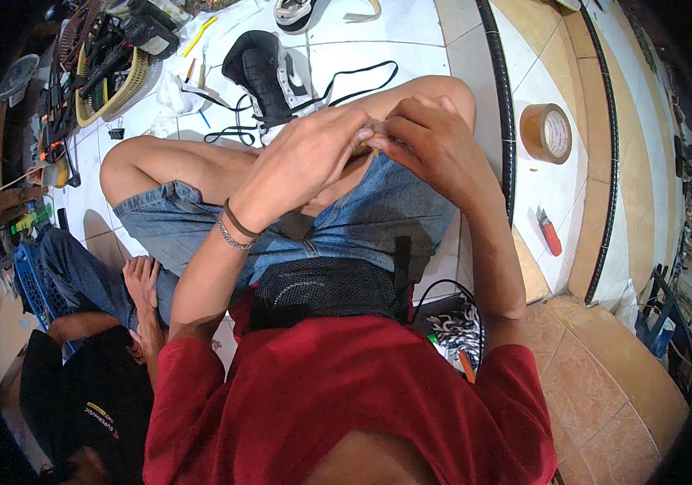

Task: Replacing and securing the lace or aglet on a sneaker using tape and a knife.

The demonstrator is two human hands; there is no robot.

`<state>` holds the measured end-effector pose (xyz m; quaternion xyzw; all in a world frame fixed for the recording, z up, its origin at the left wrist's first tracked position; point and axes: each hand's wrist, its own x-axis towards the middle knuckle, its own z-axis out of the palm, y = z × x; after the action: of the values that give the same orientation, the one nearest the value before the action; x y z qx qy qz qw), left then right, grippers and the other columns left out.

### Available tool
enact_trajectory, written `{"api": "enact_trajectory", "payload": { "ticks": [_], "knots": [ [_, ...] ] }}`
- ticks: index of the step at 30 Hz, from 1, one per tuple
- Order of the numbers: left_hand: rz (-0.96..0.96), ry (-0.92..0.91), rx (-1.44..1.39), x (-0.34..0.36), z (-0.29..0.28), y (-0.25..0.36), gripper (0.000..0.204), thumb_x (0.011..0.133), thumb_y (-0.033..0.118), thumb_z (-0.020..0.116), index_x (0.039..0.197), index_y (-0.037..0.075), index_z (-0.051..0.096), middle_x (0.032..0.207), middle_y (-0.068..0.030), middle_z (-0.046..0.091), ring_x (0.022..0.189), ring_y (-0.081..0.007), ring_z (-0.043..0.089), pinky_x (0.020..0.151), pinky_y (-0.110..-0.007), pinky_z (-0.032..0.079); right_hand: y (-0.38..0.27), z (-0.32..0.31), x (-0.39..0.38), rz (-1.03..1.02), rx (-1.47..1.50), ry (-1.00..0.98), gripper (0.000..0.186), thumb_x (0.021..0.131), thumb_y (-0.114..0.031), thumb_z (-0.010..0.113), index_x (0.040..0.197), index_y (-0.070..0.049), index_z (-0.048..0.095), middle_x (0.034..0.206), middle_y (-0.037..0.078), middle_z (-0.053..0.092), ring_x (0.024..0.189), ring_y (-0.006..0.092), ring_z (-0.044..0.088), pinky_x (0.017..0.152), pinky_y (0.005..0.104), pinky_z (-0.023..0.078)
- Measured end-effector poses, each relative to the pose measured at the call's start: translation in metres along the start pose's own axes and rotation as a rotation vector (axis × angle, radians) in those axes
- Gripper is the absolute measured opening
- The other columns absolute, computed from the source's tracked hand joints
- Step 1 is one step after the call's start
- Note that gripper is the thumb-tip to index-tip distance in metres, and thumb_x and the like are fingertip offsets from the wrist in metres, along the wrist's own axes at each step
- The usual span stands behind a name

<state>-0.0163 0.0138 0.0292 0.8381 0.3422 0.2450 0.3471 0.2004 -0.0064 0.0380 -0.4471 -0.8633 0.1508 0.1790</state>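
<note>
Above my lap, my left hand [313, 153] and my right hand [428, 147] meet fingertip to fingertip, both closed in a pinch. A small yellowish-tan piece [376, 150] shows between them, mostly hidden by the fingers, so its kind is unclear. Just beyond my left hand stands a black and white sneaker [258, 73] on the white tiles. Its black laces [362, 77] hang loose and trail out to both sides. Neither hand touches the sneaker's visible part.
Right of my knee lie a roll of brown tape [533, 133] and a red-handled cutter knife [550, 234], past a dark-edged step [501, 105]. A second shoe [293, 14] sits at the far edge. A yellow basket [129, 99] of tools stands far left. Another person [87, 388] sits close at my left.
</note>
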Motion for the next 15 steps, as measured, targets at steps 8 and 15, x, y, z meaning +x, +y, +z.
{"api": "enact_trajectory", "payload": {
  "ticks": [8,15],
  "knots": [
    [0.049,-0.083,-0.006,-0.002,0.0,-0.011,0.017,0.095,0.018,0.06,0.101,0.002,0.058,0.081,-0.02,0.062,0.078,-0.0402,0.064,0.066,-0.046,0.05,0.01,0.0,-0.002,-0.071,0.052,-0.131,0.022,0.093,-0.029,0.063,0.097,-0.008,0.067,0.094,0.005,0.059,0.095,0.0255,0.06,0.085,0.0451,0.045],
    [-0.048,-0.215,-0.016,-0.007,-0.004,-0.007,0.023,0.099,0.025,0.055,0.096,0.003,0.058,0.07,-0.0212,0.059,0.071,-0.0412,0.062,0.063,-0.048,0.048,0.009,0.004,-0.005,-0.145,0.0,-0.184,0.022,0.096,-0.028,0.059,0.1,-0.007,0.064,0.096,0.008,0.058,0.092,0.0274,0.06,0.082,0.0451,0.046]
  ]
}}
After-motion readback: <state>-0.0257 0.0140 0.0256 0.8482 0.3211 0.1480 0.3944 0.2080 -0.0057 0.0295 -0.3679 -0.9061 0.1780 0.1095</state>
